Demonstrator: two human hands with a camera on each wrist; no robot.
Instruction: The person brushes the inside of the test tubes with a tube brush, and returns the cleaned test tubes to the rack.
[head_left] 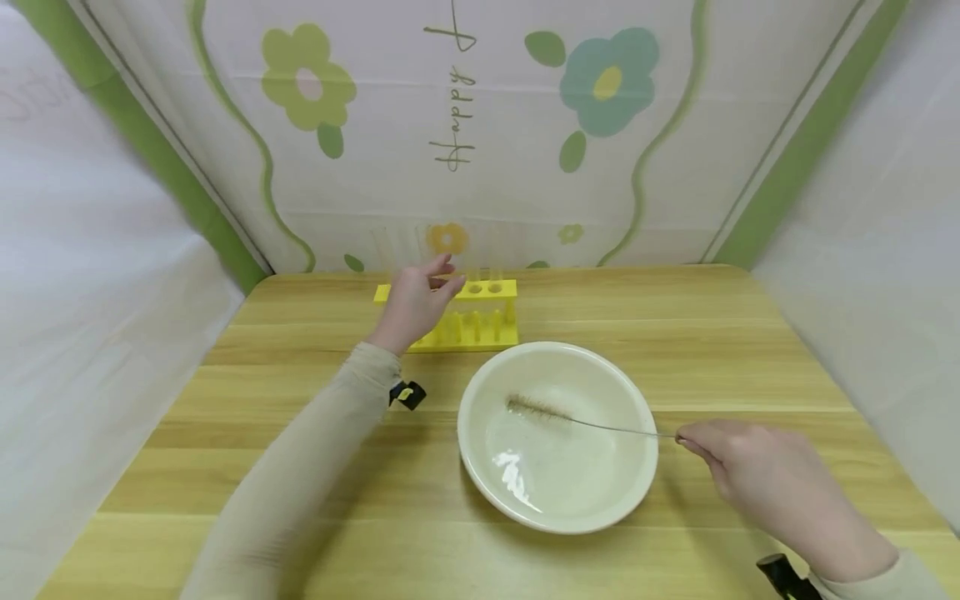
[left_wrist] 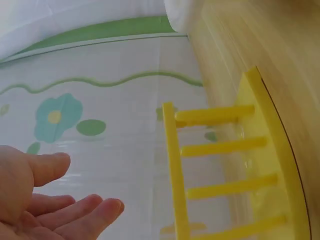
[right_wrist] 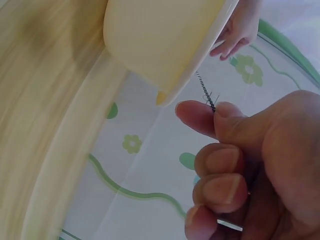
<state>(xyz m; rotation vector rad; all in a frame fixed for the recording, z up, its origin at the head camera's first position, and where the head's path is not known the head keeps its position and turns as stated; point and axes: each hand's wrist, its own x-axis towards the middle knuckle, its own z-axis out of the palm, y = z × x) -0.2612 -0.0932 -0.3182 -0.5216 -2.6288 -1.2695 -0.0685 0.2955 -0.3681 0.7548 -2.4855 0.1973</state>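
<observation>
My left hand (head_left: 417, 302) reaches over a yellow test tube rack (head_left: 480, 337), thumb and fingers spread apart. Clear test tubes (head_left: 384, 250) stand in the rack around this hand, faint against the backdrop. In the left wrist view the fingers (left_wrist: 95, 212) lie beside the rack's top bar with no grip on a tube showing. My right hand (head_left: 780, 479) pinches the twisted wire end of a test tube brush (head_left: 538, 407) between thumb and forefinger. The brush crosses the rim of a white bowl (head_left: 480, 475), its brown bristles over the inside. Shiny reflections show in the bowl.
The wooden table (head_left: 247, 417) carries the rack at its back edge and the bowl in front. A printed floral cloth (head_left: 510, 192) hangs right behind the rack. White cloth walls with green edging flank both sides.
</observation>
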